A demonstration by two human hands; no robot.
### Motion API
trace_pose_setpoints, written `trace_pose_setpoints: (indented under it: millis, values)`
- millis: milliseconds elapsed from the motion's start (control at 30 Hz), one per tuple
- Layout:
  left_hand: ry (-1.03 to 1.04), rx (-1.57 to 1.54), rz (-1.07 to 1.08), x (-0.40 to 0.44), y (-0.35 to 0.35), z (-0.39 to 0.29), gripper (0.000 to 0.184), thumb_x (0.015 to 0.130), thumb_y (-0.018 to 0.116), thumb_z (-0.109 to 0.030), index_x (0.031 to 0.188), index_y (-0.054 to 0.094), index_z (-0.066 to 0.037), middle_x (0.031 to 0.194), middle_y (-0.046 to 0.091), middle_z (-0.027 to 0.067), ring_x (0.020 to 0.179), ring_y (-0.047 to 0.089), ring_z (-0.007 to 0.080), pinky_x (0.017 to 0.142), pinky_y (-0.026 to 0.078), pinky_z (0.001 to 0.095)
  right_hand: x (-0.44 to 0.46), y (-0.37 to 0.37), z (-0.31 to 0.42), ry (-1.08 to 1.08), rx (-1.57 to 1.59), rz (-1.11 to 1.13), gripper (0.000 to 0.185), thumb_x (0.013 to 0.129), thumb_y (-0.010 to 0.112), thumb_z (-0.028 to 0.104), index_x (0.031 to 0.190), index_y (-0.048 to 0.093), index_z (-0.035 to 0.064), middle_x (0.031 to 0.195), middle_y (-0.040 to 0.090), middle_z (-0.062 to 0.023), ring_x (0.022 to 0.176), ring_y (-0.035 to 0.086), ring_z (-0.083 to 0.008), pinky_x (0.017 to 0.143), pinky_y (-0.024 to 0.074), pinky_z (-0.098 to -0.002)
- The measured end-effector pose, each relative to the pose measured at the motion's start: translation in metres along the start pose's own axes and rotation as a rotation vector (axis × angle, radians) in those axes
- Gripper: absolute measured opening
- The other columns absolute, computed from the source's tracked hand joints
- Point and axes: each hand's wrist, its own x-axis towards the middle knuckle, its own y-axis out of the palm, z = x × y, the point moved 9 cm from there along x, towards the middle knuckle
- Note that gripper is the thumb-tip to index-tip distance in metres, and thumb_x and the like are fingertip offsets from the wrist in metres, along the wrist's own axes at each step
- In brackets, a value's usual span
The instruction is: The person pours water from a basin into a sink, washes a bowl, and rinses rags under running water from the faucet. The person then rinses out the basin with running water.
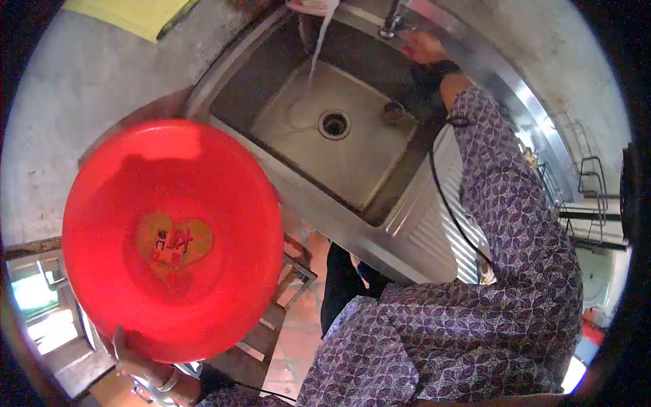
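Observation:
At the lower left, my left hand [139, 363] grips the rim of a large red plastic basin [237, 271]. The basin is tilted so that its inside faces me, showing a worn heart-shaped print at the bottom. Across the sink, my right hand [424, 49] is closed at the faucet [390, 28]; its fingertips are small and partly hidden there. A pale stream of water [321, 44] runs into the metal sink [369, 163] from the top edge of the view. The basin hangs beside the sink's left end.
A ribbed drainboard [444, 197] adjoins the sink, with a dark cord [447, 200] hanging across it. A wire rack [593, 186] is at the right wall. A yellow cloth or sheet [132, 15] shows at upper left. Below the basin stands a wooden stool or chair [268, 325].

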Motion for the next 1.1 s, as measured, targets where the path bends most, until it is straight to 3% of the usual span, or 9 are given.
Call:
trace_pose_setpoints:
  millis: [367, 467, 633, 767, 800, 833, 933, 1000, 1100]
  values:
    - [-0.426, -0.231, -0.098, -0.058, -0.013, 0.055, 0.038, 0.074, 0.057, -0.021, 0.102, 0.055, 0.005, 0.096, 0.056, 0.0126, 0.086, 0.053, 0.0223, 0.075, 0.042, 0.0299, 0.002, 0.007, -0.048, 0.313, 0.434, -0.068, 0.025, 0.083, 0.055, 0.025, 0.097, 0.057, 0.0048, 0.090, 0.059, -0.0092, 0.081, 0.057, -0.0221, 0.067, 0.0454, -0.0351]
    - [-0.477, -0.047, 0.174, -0.052, 0.027, 0.097, 0.044, 0.073, 0.059, -0.022, 0.108, 0.054, 0.004, 0.103, 0.054, 0.0141, 0.088, 0.053, 0.0233, 0.077, 0.042, 0.0312, -0.004, 0.032, -0.050, 0.375, 0.803, 0.015, 0.028, 0.084, 0.053, 0.027, 0.100, 0.057, 0.0046, 0.094, 0.060, -0.0093, 0.085, 0.057, -0.0215, 0.069, 0.0452, -0.0353]
    - [-0.234, 0.029, -0.033, -0.106, 0.115, 0.033, 0.044, 0.073, 0.059, -0.021, 0.109, 0.053, 0.004, 0.105, 0.054, 0.0143, 0.089, 0.053, 0.0235, 0.078, 0.042, 0.0323, -0.055, 0.059, -0.054, 0.508, 1.166, 0.156, 0.033, 0.087, 0.051, 0.030, 0.106, 0.056, 0.0041, 0.101, 0.060, -0.0094, 0.090, 0.056, -0.0205, 0.072, 0.0449, -0.0358]
    - [-0.141, 0.038, -0.111, -0.126, 0.134, 0.019, 0.045, 0.072, 0.059, -0.020, 0.109, 0.053, 0.004, 0.106, 0.053, 0.0144, 0.089, 0.052, 0.0236, 0.079, 0.042, 0.0331, -0.140, 0.039, -0.009, -0.052, 0.475, 0.413, 0.057, 0.088, 0.049, 0.034, 0.133, 0.029, 0.0058, 0.131, 0.039, -0.0117, 0.118, 0.040, -0.0225, 0.096, 0.0354, -0.0316]
    - [-0.115, 0.037, -0.126, -0.128, 0.133, 0.016, 0.045, 0.072, 0.059, -0.020, 0.109, 0.053, 0.004, 0.107, 0.053, 0.0145, 0.090, 0.052, 0.0236, 0.079, 0.042, 0.0333, -0.177, 0.038, -0.011, 0.145, 0.544, 0.536, 0.063, 0.086, 0.048, 0.043, 0.133, 0.029, 0.0060, 0.139, 0.027, -0.0098, 0.126, 0.029, -0.0180, 0.102, 0.0263, -0.0288]
    - [-0.107, 0.038, -0.143, -0.131, 0.132, 0.015, 0.045, 0.072, 0.059, -0.020, 0.110, 0.053, 0.004, 0.107, 0.053, 0.0145, 0.090, 0.052, 0.0236, 0.080, 0.042, 0.0336, -0.184, 0.000, 0.023, -0.141, 0.330, 0.305, 0.054, 0.083, 0.052, 0.032, 0.128, 0.036, 0.0048, 0.109, 0.043, -0.0111, 0.100, 0.043, -0.0207, 0.086, 0.0363, -0.0308]
    - [-0.085, 0.034, -0.189, -0.130, 0.127, 0.014, 0.045, 0.072, 0.060, -0.019, 0.110, 0.053, 0.004, 0.108, 0.053, 0.0146, 0.090, 0.052, 0.0237, 0.080, 0.041, 0.0342, -0.248, 0.000, 0.025, -0.074, 0.095, 0.407, 0.058, 0.083, 0.054, 0.032, 0.131, 0.034, 0.0074, 0.101, 0.058, -0.0153, 0.090, 0.056, -0.0195, 0.080, 0.0443, -0.0320]
    - [-0.075, 0.022, -0.209, -0.118, 0.118, 0.022, 0.045, 0.072, 0.060, -0.018, 0.110, 0.053, 0.004, 0.108, 0.053, 0.0147, 0.091, 0.052, 0.0237, 0.081, 0.041, 0.0347, -0.270, 0.010, 0.073, 0.058, 0.289, 0.616, 0.073, 0.078, 0.056, 0.047, 0.130, 0.032, 0.0014, 0.122, 0.044, -0.0238, 0.113, 0.044, -0.0362, 0.095, 0.0345, -0.0416]
    - [-0.073, 0.033, -0.283, -0.104, 0.076, 0.037, 0.046, 0.071, 0.060, -0.017, 0.111, 0.053, 0.004, 0.109, 0.052, 0.0148, 0.091, 0.052, 0.0238, 0.081, 0.041, 0.0353, -0.282, 0.051, 0.174, -0.148, 0.049, 0.666, 0.074, 0.076, 0.059, 0.043, 0.133, 0.027, 0.0091, 0.131, 0.034, -0.0214, 0.116, 0.037, -0.0398, 0.095, 0.0325, -0.0468]
